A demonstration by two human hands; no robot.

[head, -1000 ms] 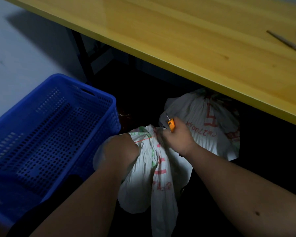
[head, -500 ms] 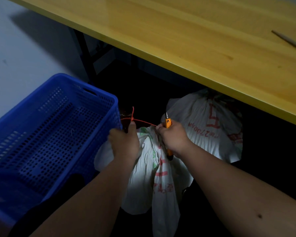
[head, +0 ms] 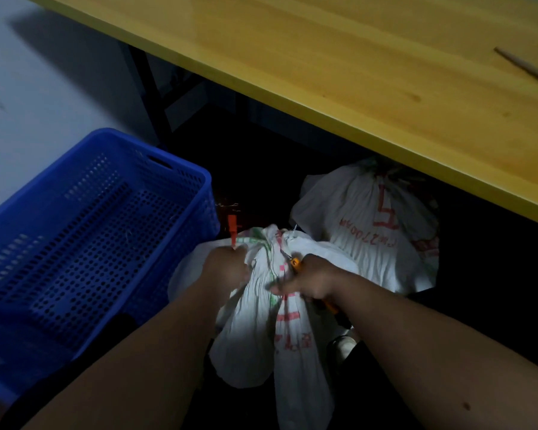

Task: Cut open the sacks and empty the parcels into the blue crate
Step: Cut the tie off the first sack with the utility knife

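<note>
A white woven sack [head: 261, 324] with red print stands on the dark floor in front of me, its neck bunched at the top. My left hand [head: 227, 268] grips a red tie [head: 232, 228] that sticks up at the sack's neck. My right hand [head: 316, 279] holds an orange-handled cutter [head: 295, 262], its blade pointing at the neck. A second white sack [head: 376, 237], tied shut, sits behind under the table edge. The blue perforated crate [head: 84, 243] stands to the left with no parcels in it.
A yellow wooden table [head: 354, 72] spans the top of the view, its edge overhanging the far sack. A thin metal tool [head: 525, 68] lies on it at the right. Dark table legs [head: 149, 97] stand behind the crate. Pale floor lies at the left.
My left hand has drawn the red tie in from a stretched loop to a short end standing upright. My right hand has dropped lower on the sack with the cutter.
</note>
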